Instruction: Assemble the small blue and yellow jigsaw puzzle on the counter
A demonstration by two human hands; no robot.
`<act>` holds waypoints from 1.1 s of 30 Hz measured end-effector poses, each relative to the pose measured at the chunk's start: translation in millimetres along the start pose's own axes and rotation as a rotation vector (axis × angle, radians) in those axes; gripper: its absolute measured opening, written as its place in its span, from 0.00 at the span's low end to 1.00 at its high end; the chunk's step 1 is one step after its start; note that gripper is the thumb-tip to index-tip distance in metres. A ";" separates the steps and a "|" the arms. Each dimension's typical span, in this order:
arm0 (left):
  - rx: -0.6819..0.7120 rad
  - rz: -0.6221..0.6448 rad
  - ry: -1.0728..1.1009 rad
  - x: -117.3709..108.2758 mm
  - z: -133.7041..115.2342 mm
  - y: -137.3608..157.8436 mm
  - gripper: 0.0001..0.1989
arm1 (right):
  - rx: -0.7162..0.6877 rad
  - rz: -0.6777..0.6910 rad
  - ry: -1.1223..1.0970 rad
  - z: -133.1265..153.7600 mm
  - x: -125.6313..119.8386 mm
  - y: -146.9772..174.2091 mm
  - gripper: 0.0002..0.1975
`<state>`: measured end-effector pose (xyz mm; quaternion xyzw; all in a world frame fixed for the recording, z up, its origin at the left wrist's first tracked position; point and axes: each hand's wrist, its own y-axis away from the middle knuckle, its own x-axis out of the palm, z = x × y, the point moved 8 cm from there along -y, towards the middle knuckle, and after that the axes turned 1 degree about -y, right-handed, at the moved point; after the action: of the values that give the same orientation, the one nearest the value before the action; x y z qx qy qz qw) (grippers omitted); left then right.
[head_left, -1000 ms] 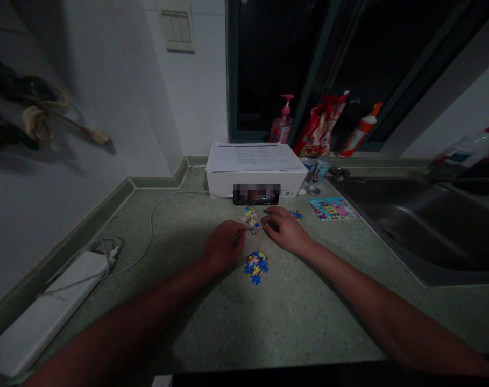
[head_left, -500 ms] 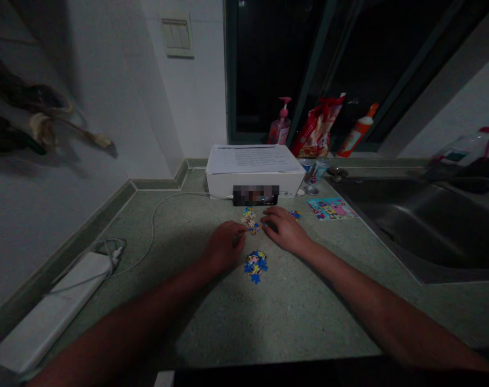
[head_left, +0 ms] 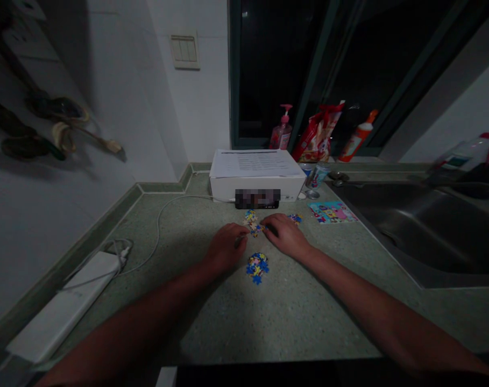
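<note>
Small jigsaw pieces (head_left: 251, 217) lie in a loose pile between my hands, some with their pale backs up. My left hand (head_left: 227, 247) is closed at the pile's left edge, thumb and forefinger drawn together; what they hold is too small to make out. On the other side, my right hand (head_left: 288, 235) has its fingers bent down and pinched on a small puzzle piece (head_left: 262, 228), partly hidden by the fingertips. Nearer to me sits a second heap of blue and yellow jigsaw pieces (head_left: 257, 267). A few more puzzle pieces (head_left: 295, 219) show just beyond my right hand.
A phone (head_left: 257, 200) on a cable leans against a white box (head_left: 224, 188) topped with printed paper. A colourful picture card (head_left: 333, 212) lies beside the steel sink (head_left: 413, 277). Cans (head_left: 319, 176) stand behind. A white power strip (head_left: 66, 309) rests at the left.
The view has tilted slightly, so everything sits a little lower and further right. The fingers of my right hand have curled in more. My left hand stays by the pile.
</note>
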<state>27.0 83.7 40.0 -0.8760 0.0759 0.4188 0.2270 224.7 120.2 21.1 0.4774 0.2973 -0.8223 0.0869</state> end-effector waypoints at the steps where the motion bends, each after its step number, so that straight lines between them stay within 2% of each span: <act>1: -0.001 0.000 0.002 0.1 0.3 0.1 0.12 | -0.006 -0.002 -0.008 0.4 0.2 0.1 0.10; 10: 0.004 -0.022 -0.001 -0.4 1.2 -1.7 0.13 | 0.000 0.007 0.010 8.1 3.1 -6.8 0.09; 17: -0.007 -0.021 0.025 0.7 3.9 0.1 0.14 | 0.023 -0.060 -0.024 -4.9 6.7 -7.5 0.11; 24: -0.009 0.015 0.025 1.2 3.9 0.8 0.11 | 0.039 -0.087 -0.177 -10.0 2.8 -4.3 0.14; 29: -0.044 0.017 0.041 1.9 5.5 -1.3 0.12 | 0.108 -0.171 -0.327 -17.9 -3.1 -5.6 0.10; 33: -0.072 -0.027 0.065 -1.1 6.4 -4.2 0.13 | 0.136 -0.177 -0.474 -10.4 1.6 -5.8 0.09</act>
<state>23.2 90.3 38.7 -0.8976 0.0561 0.3896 0.1983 229.0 131.1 18.2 0.2483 0.2532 -0.9337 0.0497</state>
